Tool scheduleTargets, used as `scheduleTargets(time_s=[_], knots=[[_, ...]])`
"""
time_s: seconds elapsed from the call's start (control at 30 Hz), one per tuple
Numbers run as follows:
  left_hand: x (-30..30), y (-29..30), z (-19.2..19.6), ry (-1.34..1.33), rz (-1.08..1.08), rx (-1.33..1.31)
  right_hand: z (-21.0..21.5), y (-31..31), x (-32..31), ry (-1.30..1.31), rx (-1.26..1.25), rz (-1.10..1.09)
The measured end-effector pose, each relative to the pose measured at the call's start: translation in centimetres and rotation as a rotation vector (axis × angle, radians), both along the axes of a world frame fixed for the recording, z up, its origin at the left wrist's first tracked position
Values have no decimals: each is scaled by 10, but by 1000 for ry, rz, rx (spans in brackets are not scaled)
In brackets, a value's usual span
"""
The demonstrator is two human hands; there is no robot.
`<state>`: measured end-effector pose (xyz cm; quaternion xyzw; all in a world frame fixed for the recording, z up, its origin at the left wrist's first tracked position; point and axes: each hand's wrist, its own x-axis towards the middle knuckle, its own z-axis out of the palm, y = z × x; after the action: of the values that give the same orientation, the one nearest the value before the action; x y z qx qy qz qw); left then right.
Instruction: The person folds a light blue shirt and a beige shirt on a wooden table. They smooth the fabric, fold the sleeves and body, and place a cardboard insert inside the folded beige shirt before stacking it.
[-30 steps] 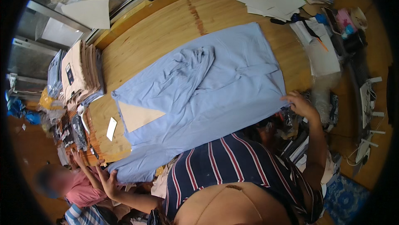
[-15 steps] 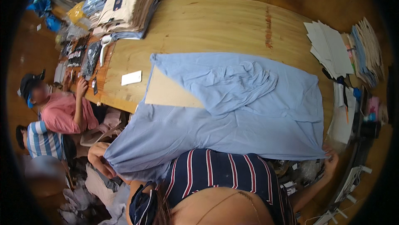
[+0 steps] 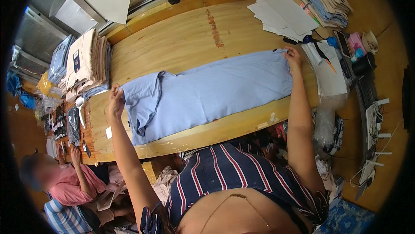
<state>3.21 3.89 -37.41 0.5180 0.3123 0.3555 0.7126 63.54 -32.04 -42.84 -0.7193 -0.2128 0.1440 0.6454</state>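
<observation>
Spreading both arms wide over the wooden table. Left hand pinching, seemingly, the collar end of the light-blue garment; right hand pressing fingers closed on the far hem. Now lying folded into a narrow lengthwise band, no longer spread broad over the card insert as half a second ago. Stacked paper sheets sitting beyond.

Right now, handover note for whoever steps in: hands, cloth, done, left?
Left hand: fingers pinch the collar-end edge of the light blue garment.
Right hand: fingers grip the opposite end, near the white paper sheets.
Garment lies folded into a long strip, stretched between both hands across the wooden table.
Done: lengthwise fold.
Left: the collar end looks bunched; any crosswise fold is not yet made.
</observation>
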Motion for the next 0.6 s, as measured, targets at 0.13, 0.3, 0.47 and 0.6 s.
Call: scheduleTargets(time_s=[0.13, 0.3, 0.47, 0.6], knots=[[14, -2, -6, 153, 109, -44, -20, 7, 1, -201, -235, -165], [16, -10, 0, 732, 150, 358, 31, 10, -57, -1025, -539, -253], [-26, -62, 37, 1095, 533, 643, 60, -4, -112, -875, -1161, 41], [-65, -160, 40, 1534, 208, 672, 86, 51, -145, -1237, -823, 74]])
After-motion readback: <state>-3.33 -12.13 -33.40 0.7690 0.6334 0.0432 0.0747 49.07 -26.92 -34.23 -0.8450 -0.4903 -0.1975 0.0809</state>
